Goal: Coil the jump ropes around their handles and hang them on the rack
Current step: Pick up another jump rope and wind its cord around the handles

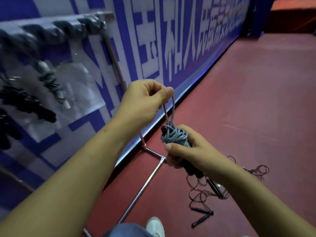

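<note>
Coiling seems done: right hand (193, 151) grips the grey rope bundle (174, 135), left hand (143, 98) pinches its loop (169, 110) above the bundle; next, the loop goes onto the rack (114, 57), up-left of the bundle.

sports hall: red court floor (239, 100), blue wall banner (153, 40), jump-rope rack (51, 24)

From nine to eleven o'clock the rack (113, 55) and its hung ropes (49, 79) are smeared by blur, their coils impossible to count. The right hand (188, 151) covers most of the black handles (194, 172), and its forearm (239, 182) hides part of the thin floor rope (193, 194). At six o'clock the shoe (155, 225) is cut by the edge.
</note>
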Demonstrator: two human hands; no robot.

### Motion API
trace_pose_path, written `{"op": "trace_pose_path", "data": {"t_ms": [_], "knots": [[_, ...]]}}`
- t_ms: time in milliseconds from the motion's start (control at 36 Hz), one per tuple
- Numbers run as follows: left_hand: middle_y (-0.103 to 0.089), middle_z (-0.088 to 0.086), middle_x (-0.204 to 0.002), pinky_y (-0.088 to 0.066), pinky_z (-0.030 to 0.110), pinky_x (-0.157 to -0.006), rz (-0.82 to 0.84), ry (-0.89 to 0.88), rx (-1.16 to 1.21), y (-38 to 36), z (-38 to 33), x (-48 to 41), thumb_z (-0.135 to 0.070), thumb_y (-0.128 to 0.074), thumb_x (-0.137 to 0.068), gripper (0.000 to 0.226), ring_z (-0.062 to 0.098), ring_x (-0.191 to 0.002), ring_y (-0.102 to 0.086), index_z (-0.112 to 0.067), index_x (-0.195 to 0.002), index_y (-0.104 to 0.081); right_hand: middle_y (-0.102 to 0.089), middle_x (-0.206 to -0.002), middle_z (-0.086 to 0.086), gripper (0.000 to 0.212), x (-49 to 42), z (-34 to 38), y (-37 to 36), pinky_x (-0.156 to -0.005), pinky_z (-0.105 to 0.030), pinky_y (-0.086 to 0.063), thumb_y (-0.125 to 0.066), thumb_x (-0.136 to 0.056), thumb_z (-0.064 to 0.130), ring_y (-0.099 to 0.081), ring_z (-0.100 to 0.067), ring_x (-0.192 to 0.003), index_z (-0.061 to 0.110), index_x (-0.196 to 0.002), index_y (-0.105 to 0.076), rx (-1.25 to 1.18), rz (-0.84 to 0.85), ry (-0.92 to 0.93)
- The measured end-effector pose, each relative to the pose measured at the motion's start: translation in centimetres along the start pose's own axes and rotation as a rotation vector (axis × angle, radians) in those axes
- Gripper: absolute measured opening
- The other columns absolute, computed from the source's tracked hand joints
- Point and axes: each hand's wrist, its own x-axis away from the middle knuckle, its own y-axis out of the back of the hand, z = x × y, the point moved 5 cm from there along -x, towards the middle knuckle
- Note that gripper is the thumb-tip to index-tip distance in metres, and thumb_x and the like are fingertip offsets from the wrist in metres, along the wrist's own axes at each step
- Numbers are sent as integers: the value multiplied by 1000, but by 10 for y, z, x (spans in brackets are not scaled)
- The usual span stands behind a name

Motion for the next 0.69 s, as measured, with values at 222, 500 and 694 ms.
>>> {"op": "trace_pose_path", "data": {"t_ms": [222,500,694], "knots": [[-65,14,-68,-55,44,-63,19,5,-255,83,-62,-2,-27,-58,-103,31,23,-60,-58,-7,-81,-66,-72,-82,-8,24,-26,83,-38,-83,-55,-61,-85,-83,12,-74,-36,-79,15,-103,-72,127,-67,143],[-74,13,-82,-58,29,-64,-8,53,-460,192,-96,-28,-16,-55,-104,24,17,-65,-66,-7,-88,-70,-69,-101,-3,41,-95,155,-106,-71,-34,-63,-81,-85,15,-74,-20,-79,24,-119,-60,304,1,217],[-75,3,-83,-60,34,-73,-236,11,-512,256,-85,-72,-22,-75,-91,7,15,-79,-70,-18,-85,-77,-68,-92,-1,34,-165,181,-142,-63,-24,-57,-80,-85,19,-70,-11,-73,18,-113,-61,331,28,232]]}}
